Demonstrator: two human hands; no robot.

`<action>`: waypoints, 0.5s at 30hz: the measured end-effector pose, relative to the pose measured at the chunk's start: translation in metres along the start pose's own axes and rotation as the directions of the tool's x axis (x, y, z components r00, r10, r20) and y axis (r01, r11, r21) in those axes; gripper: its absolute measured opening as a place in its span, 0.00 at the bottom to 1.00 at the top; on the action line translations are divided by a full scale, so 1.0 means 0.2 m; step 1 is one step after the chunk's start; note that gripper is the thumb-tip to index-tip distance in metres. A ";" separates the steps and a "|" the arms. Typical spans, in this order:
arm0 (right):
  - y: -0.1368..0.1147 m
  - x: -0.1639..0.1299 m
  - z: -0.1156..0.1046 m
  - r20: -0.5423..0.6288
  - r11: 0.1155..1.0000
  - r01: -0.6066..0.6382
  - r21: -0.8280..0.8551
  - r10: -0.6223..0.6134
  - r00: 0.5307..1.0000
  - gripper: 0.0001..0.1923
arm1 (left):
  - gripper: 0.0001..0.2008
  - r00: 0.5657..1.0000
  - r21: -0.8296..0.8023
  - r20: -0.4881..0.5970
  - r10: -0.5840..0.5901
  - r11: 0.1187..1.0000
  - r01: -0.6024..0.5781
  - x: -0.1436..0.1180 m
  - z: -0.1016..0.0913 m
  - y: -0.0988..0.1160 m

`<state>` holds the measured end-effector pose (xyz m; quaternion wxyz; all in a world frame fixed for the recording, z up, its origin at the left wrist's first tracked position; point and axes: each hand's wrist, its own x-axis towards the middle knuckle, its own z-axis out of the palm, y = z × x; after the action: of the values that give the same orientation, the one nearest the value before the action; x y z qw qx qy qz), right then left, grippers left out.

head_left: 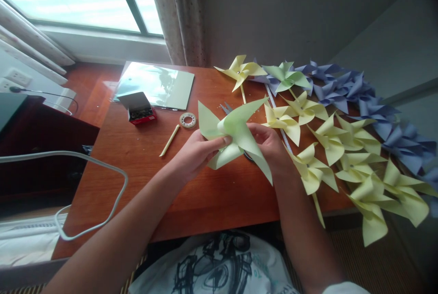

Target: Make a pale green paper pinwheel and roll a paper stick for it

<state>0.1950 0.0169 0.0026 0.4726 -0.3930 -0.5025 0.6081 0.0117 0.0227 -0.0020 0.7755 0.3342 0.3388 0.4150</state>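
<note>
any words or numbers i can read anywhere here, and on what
None can be read for sure.
Shirt: the dark print has a few letters at its right edge, too small and warped to read.
Red box: no legible label.
Tape roll: any marking is too blurred to read.

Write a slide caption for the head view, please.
Both hands hold a green paper pinwheel above a wooden table.

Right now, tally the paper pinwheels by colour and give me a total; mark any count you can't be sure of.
Pale green pinwheels: 2, one held in both the left hand and right hand, one at the back of the table
Yellow pinwheels: about 9
Blue pinwheels: about 6; they overlap, so this is rough
Total: about 17
</note>
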 end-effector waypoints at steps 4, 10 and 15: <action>0.03 0.01 0.00 -0.008 0.999 -0.007 0.041 0.008 1.000 0.14 | 0.15 0.999 0.004 -0.003 -0.035 0.999 0.035 0.00 0.00 -0.01; 0.04 0.01 -0.01 0.005 0.998 0.026 0.062 -0.026 1.000 0.12 | 0.14 0.999 0.001 0.023 -0.042 0.999 0.042 0.00 -0.01 -0.01; 0.04 0.01 0.00 -0.010 0.999 0.042 0.031 -0.042 0.999 0.12 | 0.13 0.999 0.009 0.017 -0.051 0.999 0.051 0.00 -0.01 -0.01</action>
<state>0.1940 0.0183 -0.0047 0.4937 -0.3776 -0.4989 0.6040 0.0109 0.0228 -0.0054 0.7872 0.3322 0.3425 0.3906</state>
